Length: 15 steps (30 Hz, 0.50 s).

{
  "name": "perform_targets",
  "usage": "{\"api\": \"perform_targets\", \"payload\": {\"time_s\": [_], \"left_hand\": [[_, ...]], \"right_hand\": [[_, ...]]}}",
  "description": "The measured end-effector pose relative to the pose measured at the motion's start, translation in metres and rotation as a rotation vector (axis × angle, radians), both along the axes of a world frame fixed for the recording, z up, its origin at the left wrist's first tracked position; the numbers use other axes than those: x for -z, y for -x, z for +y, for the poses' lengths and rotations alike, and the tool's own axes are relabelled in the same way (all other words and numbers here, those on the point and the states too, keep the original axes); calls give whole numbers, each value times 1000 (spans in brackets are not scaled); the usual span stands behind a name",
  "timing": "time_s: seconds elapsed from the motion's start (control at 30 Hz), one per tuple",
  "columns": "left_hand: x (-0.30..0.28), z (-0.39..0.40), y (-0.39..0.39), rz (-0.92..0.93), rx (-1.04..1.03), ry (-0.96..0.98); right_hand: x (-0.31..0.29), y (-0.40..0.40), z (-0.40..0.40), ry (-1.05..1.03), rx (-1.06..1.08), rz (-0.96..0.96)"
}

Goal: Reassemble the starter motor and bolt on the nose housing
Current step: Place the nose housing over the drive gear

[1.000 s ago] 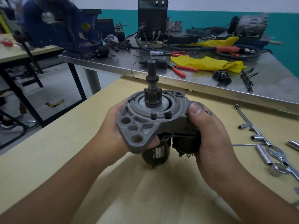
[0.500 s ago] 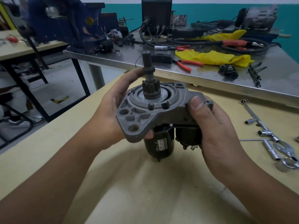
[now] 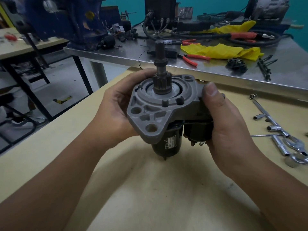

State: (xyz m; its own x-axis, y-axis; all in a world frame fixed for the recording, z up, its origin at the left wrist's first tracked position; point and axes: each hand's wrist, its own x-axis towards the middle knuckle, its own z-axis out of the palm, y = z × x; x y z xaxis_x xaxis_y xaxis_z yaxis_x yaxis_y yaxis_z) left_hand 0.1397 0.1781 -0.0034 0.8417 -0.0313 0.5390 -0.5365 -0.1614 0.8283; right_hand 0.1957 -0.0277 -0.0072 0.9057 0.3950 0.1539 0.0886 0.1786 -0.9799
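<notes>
A repair workshop: a blue bench vise on a steel surface, red-handled pliers, heavy cables, sockets and a wrench.

housing: showing matt grey cast metal, rough | pinion: looking dull dark steel | far table: gleaming brushed metal | sockets: shining glossy chrome | near bench: looking smooth matt

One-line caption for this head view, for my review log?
Both hands, left hand and right hand, hold the starter motor upright above the tan table, shaft pointing up.

Grey housing (blk motor)
</notes>
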Motion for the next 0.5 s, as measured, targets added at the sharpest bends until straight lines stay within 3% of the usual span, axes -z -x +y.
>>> {"api": "perform_targets", "payload": {"time_s": [0.13,0.3,0.5], "left_hand": [[-1,7,-3,133,85,-14],[-18,4,6,429,395,502],[-23,-24,10,584,90,496]], "right_hand": [[1,-1,-2,12,12,37],[1,0,-2,3,27,73],[-4,3,2,35,17,69]]}}
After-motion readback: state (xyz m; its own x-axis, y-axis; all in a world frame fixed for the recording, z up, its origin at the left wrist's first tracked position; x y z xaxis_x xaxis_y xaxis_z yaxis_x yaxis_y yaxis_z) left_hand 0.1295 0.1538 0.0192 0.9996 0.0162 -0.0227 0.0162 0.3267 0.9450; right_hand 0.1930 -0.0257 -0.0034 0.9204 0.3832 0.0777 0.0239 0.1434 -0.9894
